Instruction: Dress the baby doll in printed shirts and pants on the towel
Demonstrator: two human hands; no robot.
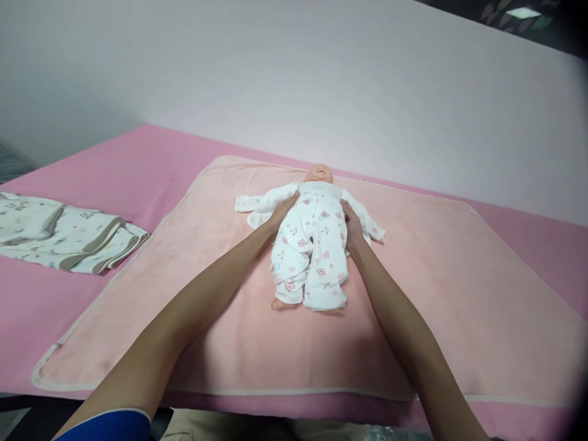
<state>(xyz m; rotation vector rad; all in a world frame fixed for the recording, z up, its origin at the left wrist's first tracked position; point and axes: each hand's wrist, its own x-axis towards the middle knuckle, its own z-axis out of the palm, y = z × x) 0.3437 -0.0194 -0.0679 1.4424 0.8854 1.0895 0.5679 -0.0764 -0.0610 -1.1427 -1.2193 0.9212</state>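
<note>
A baby doll (320, 173) lies on its back on a pale pink blanket, its feet towards me. White printed baby pants (324, 229) cover its legs and reach high up the torso; a bare foot (283, 304) shows at one cuff. Beneath them is a white baby shirt (271, 202) with its sleeves spread out to both sides. My left hand (285, 208) grips the pants at the left side of the waist. At the opposite side my right hand (351, 222) is closed on the waist too, with its fingertips partly hidden.
The pink blanket (427, 294) with a white border lies over a darker pink table surface (133, 159). A folded printed cloth (68, 236) rests at the left. A pale wall (294, 79) stands behind the table.
</note>
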